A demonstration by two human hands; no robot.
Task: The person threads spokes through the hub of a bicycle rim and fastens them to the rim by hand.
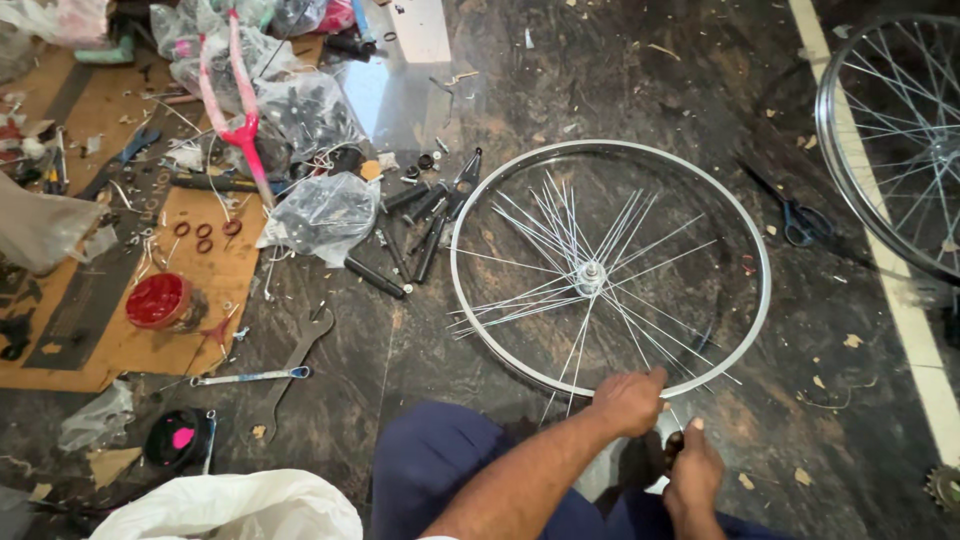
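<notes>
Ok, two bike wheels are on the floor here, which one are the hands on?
The full silver wheel lying flat mid-floor. The left hand grips its near rim, the right hand just below. The other wheel is cut off at the top-right edge, untouched.

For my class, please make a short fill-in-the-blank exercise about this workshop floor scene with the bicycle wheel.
1. The left hand grips the near edge of the wheel's silver ____.
2. The wheel lies flat on the dark ____.
3. The round tin on the cardboard has a ____ lid.
4. The scissors lie to the ____ of the wheel, in the picture.

Missing words: rim; floor; red; right
</notes>
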